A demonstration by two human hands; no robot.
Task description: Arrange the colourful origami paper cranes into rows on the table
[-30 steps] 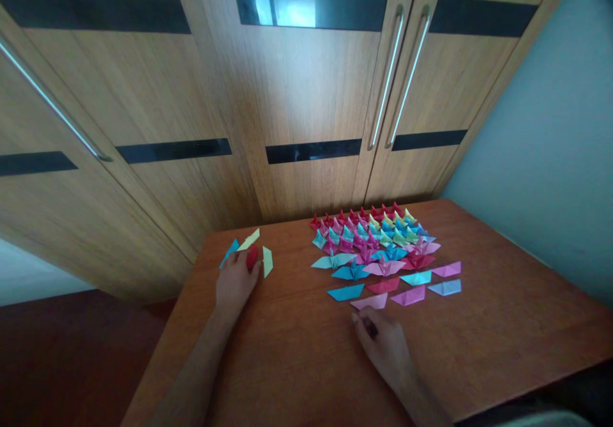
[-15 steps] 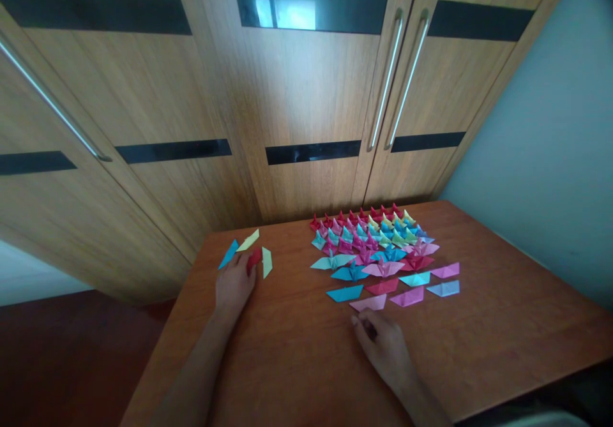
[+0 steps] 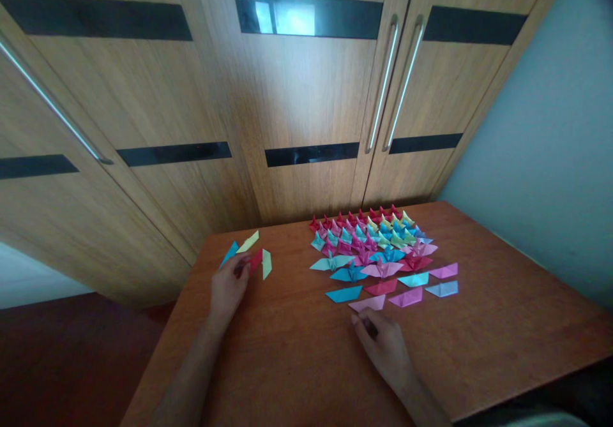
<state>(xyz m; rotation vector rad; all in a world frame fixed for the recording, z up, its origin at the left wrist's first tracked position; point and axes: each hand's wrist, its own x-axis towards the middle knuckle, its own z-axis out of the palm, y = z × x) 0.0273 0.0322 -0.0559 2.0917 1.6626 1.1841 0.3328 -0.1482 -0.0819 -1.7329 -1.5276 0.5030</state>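
My left hand (image 3: 230,283) pinches a red folded paper piece (image 3: 256,260) at the left of the table. Close around it lie a blue folded piece (image 3: 230,251) and two pale yellow ones, one behind (image 3: 249,241) and one to the right (image 3: 267,264). My right hand (image 3: 380,337) rests on the table with its fingers curled, the thumb near the index finger; whether anything is in them I cannot see. Just beyond its fingertips is a light pink folded piece (image 3: 368,303), in a group with blue, red, turquoise, magenta and lavender pieces.
Several rows of colourful origami cranes (image 3: 364,242) stand behind the flat pieces on the brown wooden table (image 3: 287,350). A wooden wardrobe (image 3: 306,89) with metal handles rises at the back. To the right is a pale blue wall (image 3: 536,159).
My left hand has drawn slightly back and left, and the red folded piece shows more between its fingers. My right hand has stayed where it was.
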